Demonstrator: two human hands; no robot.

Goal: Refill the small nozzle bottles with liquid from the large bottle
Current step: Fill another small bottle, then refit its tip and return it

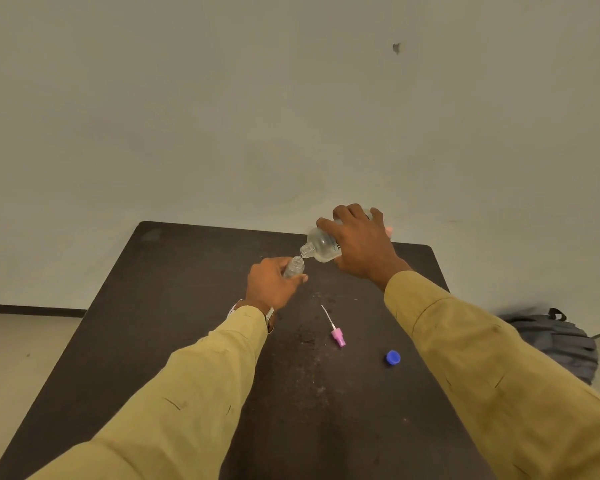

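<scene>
The right hand (pixel 361 247) grasps the large bottle (pixel 321 245), tipped neck-down over the dark table (pixel 174 306), its mouth touching the open top of the small bottle (pixel 294 267), which the left hand (pixel 271 284) grips. This looks like the pouring step. A pink nozzle (pixel 336 334) and blue cap (pixel 392 357) lie nearer. Next calls for a steady tilt, then refitting the nozzle

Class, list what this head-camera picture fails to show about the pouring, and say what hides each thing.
- Head view: small bottle, lower body and fill level, wrapped by the left hand.
- Head view: large bottle, label and rear, covered by the right hand.
- Head view: any liquid stream between the two mouths, too small to see.
- Head view: pink object, mostly hidden behind the right hand.
</scene>
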